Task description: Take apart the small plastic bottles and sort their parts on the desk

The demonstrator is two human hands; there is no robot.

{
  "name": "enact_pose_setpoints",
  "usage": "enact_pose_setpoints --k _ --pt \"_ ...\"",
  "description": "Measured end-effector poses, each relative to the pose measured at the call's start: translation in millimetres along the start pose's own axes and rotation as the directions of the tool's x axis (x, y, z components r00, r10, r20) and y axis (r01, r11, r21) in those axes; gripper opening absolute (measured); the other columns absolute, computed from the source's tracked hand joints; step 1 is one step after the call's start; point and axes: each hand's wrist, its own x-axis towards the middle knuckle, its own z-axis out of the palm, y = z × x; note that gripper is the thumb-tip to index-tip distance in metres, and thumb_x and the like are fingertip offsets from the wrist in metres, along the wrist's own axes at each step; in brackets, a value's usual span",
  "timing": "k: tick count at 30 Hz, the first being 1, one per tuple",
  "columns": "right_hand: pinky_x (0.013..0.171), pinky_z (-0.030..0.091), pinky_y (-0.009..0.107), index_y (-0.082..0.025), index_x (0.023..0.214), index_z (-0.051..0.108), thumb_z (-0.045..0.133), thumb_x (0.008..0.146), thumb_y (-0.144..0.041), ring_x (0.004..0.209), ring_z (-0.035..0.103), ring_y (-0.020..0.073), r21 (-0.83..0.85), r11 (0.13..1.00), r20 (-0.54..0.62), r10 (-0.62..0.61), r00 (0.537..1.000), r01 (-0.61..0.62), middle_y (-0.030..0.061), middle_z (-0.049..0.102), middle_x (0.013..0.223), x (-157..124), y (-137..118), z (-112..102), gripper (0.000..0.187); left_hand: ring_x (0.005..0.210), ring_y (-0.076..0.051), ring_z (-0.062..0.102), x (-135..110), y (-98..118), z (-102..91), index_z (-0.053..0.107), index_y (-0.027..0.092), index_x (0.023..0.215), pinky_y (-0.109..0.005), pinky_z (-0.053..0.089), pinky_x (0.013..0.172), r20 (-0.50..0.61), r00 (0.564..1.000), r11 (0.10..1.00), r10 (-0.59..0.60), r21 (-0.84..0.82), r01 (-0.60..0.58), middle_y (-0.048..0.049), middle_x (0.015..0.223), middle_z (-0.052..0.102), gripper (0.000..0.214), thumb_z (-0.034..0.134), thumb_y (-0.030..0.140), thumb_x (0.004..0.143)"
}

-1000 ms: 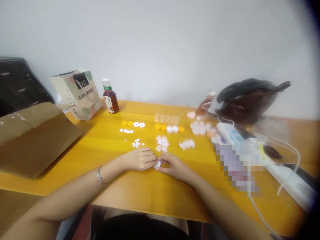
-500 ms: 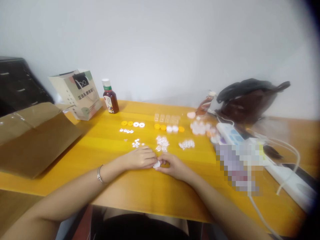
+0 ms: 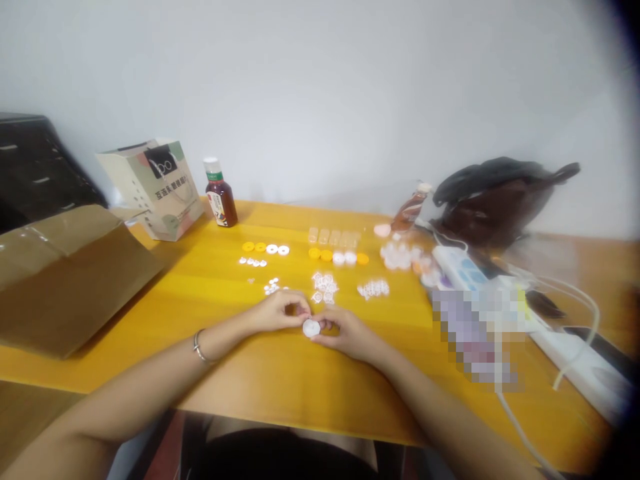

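Note:
Between the thumb and fingers of my right hand (image 3: 345, 332) is a small white round disc (image 3: 311, 328), its face turned up toward me. The thumb and forefinger of my left hand (image 3: 285, 311) are pinched together at the disc's upper left edge; whether they grip the rim or a tiny part is too small to tell. Just beyond my hands lie small white pieces (image 3: 272, 287), white gear-like pieces (image 3: 325, 287) and a cluster of little white parts (image 3: 373, 288). Farther back are rows of yellow and white rings (image 3: 266, 248), round caps (image 3: 339, 257) and clear pieces (image 3: 334, 237).
A cardboard box (image 3: 75, 280) and a paper bag (image 3: 167, 190) stand at left, beside a dark red bottle (image 3: 221, 193). To the right are another bottle (image 3: 411, 207), a dark bag (image 3: 500, 200), a white power strip (image 3: 575, 367) with cables and a pixelated patch.
My left hand has lifted back slightly from over the disc, its fingers now forming a loop. The disc has turned to show its round face. My right hand stays almost in place.

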Motion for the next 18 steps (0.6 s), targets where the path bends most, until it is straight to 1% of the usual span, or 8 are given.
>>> enact_pose_setpoints --k 2,4,7,9,10,12,14,18 --pt "0.067 0.043 0.026 -0.019 0.089 0.066 0.067 0.071 -0.028 0.072 0.054 0.0141 0.012 1.0 -0.007 0.001 1.0 -0.001 0.0009 0.057 0.074 0 0 0 0.02 0.067 -0.01 0.054 1 0 -5.5 0.059 0.013 0.078 -0.021 0.044 0.065 -0.024 0.999 1.0 -0.021 -0.003 0.021 -0.0027 0.074 0.06 0.012 0.056 0.024 0.079" --pt "0.068 0.044 0.027 -0.019 0.091 0.066 0.067 0.071 -0.029 0.073 0.054 0.0145 0.023 1.0 -0.015 0.002 1.0 -0.001 0.0015 0.058 0.076 -1 0 1 0.022 0.068 -0.01 0.054 0 1 -20.0 0.06 0.013 0.077 -0.022 0.045 0.067 -0.073 0.996 0.998 -0.042 0.038 0.045 -0.0027 0.075 0.06 0.011 0.057 0.024 0.076" --pt "0.069 0.045 0.027 -0.018 0.092 0.066 0.066 0.071 -0.03 0.074 0.055 0.015 0.024 1.0 -0.021 0.003 1.0 -0.002 0.0023 0.058 0.078 -1 -1 1 0.024 0.071 -0.012 0.055 -5 -3 -58.1 0.06 0.014 0.075 -0.023 0.045 0.07 -0.21 0.973 0.98 -0.098 0.149 0.131 -0.0027 0.076 0.062 0.011 0.057 0.025 0.073" --pt "0.069 0.045 0.027 -0.018 0.093 0.066 0.066 0.071 -0.03 0.074 0.056 0.0152 0.02 1.0 -0.018 0.004 1.0 -0.004 0.0026 0.058 0.078 -1 -2 1 0.025 0.07 -0.013 0.055 -13 -10 -87.5 0.06 0.014 0.073 -0.024 0.044 0.07 -0.308 0.936 0.949 -0.17 0.205 0.24 -0.0018 0.073 0.062 0.012 0.057 0.026 0.07" --pt "0.069 0.045 0.027 -0.018 0.093 0.066 0.066 0.071 -0.031 0.074 0.056 0.0152 0.019 1.0 -0.016 0.006 1.0 -0.005 0.0027 0.059 0.079 -2 -2 1 0.025 0.067 -0.013 0.055 -17 -15 -100.9 0.06 0.014 0.072 -0.024 0.044 0.068 -0.321 0.917 0.929 -0.236 0.203 0.31 -0.0015 0.071 0.062 0.013 0.058 0.027 0.069" --pt "0.069 0.045 0.027 -0.019 0.093 0.066 0.066 0.071 -0.031 0.075 0.056 0.0153 0.02 1.0 -0.012 0.012 1.0 -0.012 0.0028 0.059 0.08 -2 -2 1 0.025 0.065 -0.013 0.056 -26 -25 -122.1 0.06 0.014 0.072 -0.023 0.044 0.064 -0.225 0.895 0.884 -0.386 0.187 0.429 -0.0017 0.069 0.063 0.017 0.057 0.03 0.068" --pt "0.069 0.045 0.027 -0.019 0.094 0.066 0.066 0.072 -0.031 0.075 0.056 0.0153 0.024 1.0 -0.011 0.015 1.0 -0.015 0.0028 0.06 0.08 -2 -1 1 0.025 0.067 -0.014 0.058 -34 -33 -134.4 0.062 0.014 0.073 -0.023 0.045 0.065 -0.104 0.874 0.856 -0.474 0.175 0.486 -0.0024 0.072 0.065 0.02 0.057 0.033 0.069" --pt "0.069 0.045 0.028 -0.018 0.093 0.066 0.066 0.072 -0.031 0.074 0.055 0.0153 0.027 1.0 -0.016 0.009 1.0 -0.008 0.0026 0.059 0.079 -2 -1 1 0.025 0.074 -0.017 0.059 -39 -38 -139.5 0.064 0.015 0.075 -0.025 0.045 0.07 0.029 0.862 0.849 -0.507 0.19 0.493 -0.0028 0.08 0.067 0.022 0.056 0.035 0.07"
